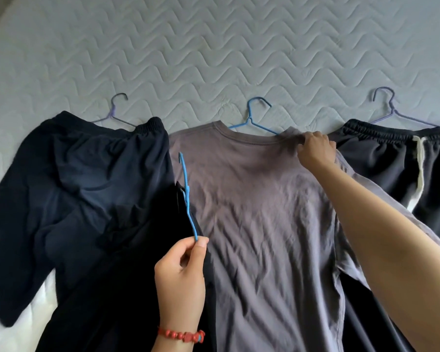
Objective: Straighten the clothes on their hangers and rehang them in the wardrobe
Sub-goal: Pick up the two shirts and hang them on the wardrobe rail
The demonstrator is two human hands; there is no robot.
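Observation:
A grey-purple T-shirt (262, 212) lies flat on the bed on a blue hanger (254, 118) whose hook points away from me. My right hand (315, 148) pinches the shirt's right shoulder seam near the collar. My left hand (181, 273) holds a second blue hanger (187, 194) by one end, seen edge-on, with a black garment (137, 288) draped from it. Navy shorts (87, 179) lie at the left on a purple hanger (114, 113). Dark shorts with a white drawstring (401, 158) lie at the right on another purple hanger (391, 110).
All the clothes rest on a quilted pale grey mattress (214, 52), whose far half is bare. A red bead bracelet (181, 335) circles my left wrist. No wardrobe is in view.

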